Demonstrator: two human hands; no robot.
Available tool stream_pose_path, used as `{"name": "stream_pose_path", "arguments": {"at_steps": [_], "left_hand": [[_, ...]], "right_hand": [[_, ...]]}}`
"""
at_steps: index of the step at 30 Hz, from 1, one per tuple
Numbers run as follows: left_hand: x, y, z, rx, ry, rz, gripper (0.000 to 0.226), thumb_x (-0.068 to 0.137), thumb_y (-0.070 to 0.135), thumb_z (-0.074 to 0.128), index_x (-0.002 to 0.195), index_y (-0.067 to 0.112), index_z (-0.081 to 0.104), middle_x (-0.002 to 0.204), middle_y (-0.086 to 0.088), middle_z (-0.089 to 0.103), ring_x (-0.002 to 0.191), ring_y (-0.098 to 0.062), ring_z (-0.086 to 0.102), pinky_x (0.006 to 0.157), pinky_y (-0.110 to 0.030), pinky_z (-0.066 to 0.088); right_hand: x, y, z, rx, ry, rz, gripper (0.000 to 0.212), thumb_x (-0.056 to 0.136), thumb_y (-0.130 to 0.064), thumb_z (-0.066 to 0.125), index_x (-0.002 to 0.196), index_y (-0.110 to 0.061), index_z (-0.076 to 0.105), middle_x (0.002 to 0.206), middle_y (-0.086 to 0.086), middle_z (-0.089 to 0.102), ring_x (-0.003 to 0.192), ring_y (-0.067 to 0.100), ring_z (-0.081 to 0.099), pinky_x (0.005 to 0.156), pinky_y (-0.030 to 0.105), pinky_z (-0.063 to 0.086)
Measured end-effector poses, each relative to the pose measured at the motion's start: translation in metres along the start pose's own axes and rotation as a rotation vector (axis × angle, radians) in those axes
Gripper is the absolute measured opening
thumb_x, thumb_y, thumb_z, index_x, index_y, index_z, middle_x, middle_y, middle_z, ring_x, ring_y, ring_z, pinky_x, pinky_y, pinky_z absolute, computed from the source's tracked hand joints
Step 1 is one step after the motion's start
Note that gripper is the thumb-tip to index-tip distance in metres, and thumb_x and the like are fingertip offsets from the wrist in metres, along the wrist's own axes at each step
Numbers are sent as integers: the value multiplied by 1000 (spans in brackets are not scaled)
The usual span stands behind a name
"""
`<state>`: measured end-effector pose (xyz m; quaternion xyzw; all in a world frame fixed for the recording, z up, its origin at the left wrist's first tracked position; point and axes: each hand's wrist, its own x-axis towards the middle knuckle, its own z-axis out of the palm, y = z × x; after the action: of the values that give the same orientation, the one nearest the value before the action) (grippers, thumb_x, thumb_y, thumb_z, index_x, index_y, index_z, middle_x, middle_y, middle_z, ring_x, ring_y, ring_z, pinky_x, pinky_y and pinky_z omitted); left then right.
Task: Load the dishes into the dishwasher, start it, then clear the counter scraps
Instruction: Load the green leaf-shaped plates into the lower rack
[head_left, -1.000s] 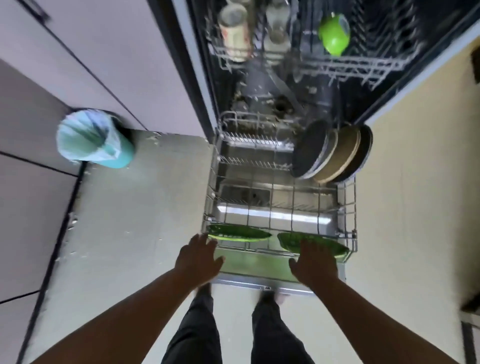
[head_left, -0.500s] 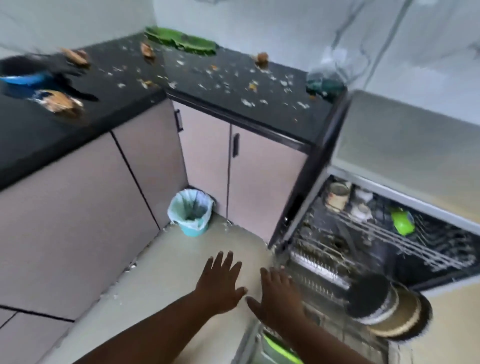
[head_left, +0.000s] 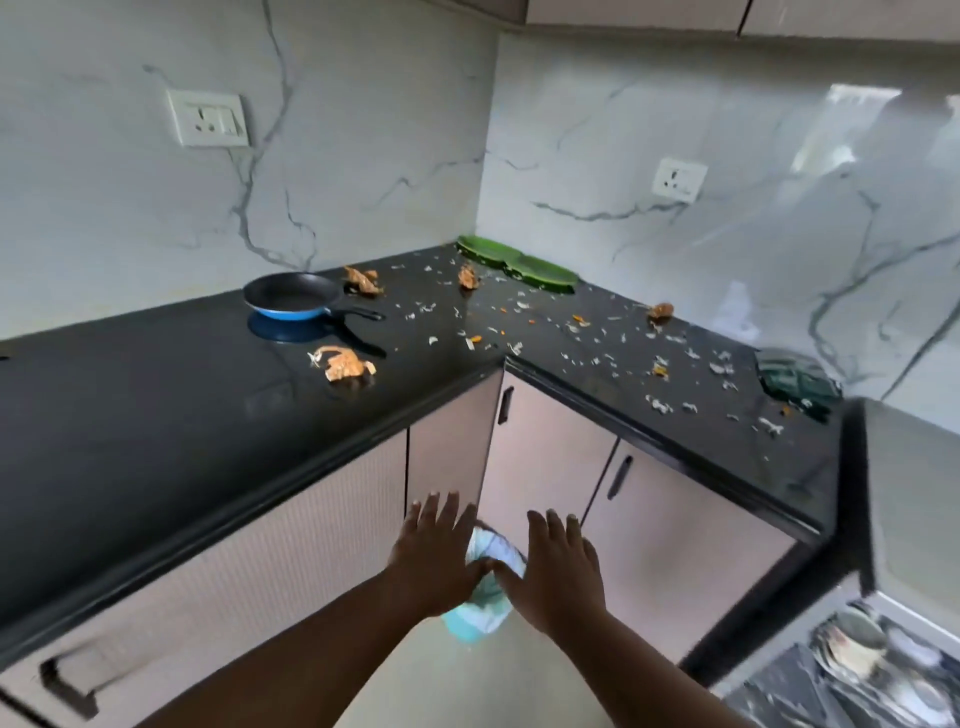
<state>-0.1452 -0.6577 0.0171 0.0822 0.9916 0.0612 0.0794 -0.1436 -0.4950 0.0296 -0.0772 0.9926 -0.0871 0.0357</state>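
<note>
The bin (head_left: 480, 597) on the floor is mostly hidden behind both hands; the dishwasher (head_left: 852, 670) is cut off at the lower right, its contents blurred. Left hand (head_left: 434, 558) and right hand (head_left: 558, 571) hover with fingers spread wide, holding nothing. On the black bench (head_left: 156, 415): one blue pan (head_left: 291, 299), two green plates (head_left: 514, 265) in the corner, four brown scraps (head_left: 343, 364) among many small bits
</note>
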Motion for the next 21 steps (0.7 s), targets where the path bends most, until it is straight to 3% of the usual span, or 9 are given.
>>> {"name": "stream_pose_path", "arguments": {"at_steps": [2,4,9,15,21], "left_hand": [[20,-7,-14,30,28,-44,85,86,74,5,153,23,-4,160,-8,-15,146,-31,-14,118,-47,-7],[36,-12,-25,29,25,-55,80,91,70,15,153,23,-4,160,-7,-14,146,-31,-14,118,-47,-7],[86,-22,-44,51,44,-35,77,95,65,22,154,22,-2,161,-7,-11,147,-29,-14,119,-45,-7],[218,-24,-78,91,93,-86,76,95,64,20,154,20,-2,161,-8,-12,147,-28,-14,120,-45,-4],[324,-11,-103,-39,147,-163,75,96,61,26,154,22,0,161,-5,-8,148,-25,-12,120,-41,-6]], "right_hand": [[28,-4,-6,-1,12,4,84,90,-66,38,153,-18,10,162,7,7,149,30,2,119,42,9],[51,-5,-15,8,24,2,85,90,-67,37,153,-19,9,162,7,5,149,30,0,119,43,8],[109,5,-19,49,65,7,85,89,-67,37,153,-18,10,162,8,6,148,31,-1,119,43,11],[235,43,-43,96,130,-41,84,89,-66,39,153,-19,11,162,5,6,149,28,-4,119,41,7],[336,95,-85,61,127,-79,84,90,-66,37,153,-20,7,162,5,2,148,27,-7,119,41,2]]}}
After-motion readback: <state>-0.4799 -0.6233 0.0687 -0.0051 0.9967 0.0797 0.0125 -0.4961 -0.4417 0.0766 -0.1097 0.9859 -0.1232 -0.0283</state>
